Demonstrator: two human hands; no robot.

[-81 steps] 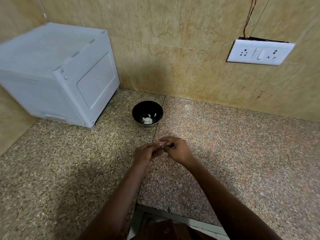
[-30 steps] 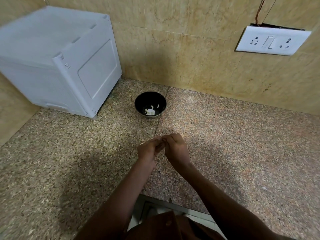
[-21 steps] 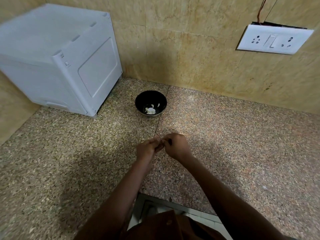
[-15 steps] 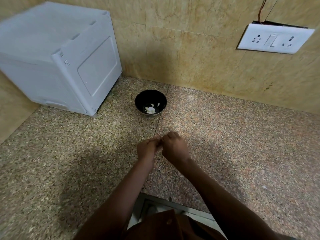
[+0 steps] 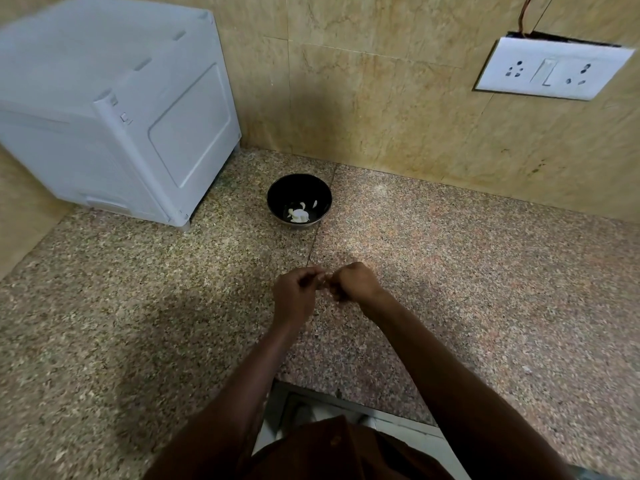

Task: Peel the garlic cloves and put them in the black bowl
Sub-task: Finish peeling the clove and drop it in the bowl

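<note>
Nearest us, at the bottom edge, we see a brown shirt [image 5: 332, 452] w/ a button, and just past it a pale floor strip below the counter edge. Both forearms reach fwd from there over the speckled granite counter [image 5: 485, 289].

Our left hand [image 5: 294, 294] and right hand [image 5: 353, 282] meet above the counter, near a seam btwn two slabs. Left hand: fingers [image 5: 304, 277] curled in, thumb & index tips drawn together toward the right hand. Right hand: knuckles up, fingers [image 5: 337, 294] folded under into a loose fist, tips pointing at the left hand. The two sets of tips are touching or nearly so. Btwn them we make out a small pale bit, prob. a garlic clove [image 5: 325, 281], pinched from both sides, but it's tiny & mostly hidden, so we can't tell how much skin is on it. Neither hand touches the counter as far as we can see.

Farther on, well apart from the hands, the black bowl [image 5: 277, 199] sits upright on the counter, near the back wall. Inside lie a few white pieces [image 5: 298, 215], peeled cloves or bits, at the bottom.

To the left of the bowl, a grey-white boxy appliance [image 5: 121, 109] stands in the corner. Behind everything, beige tiled wall [image 5: 381, 98]; up right, a white switch/socket plate [image 5: 550, 69] w/ a wire above it.
</note>
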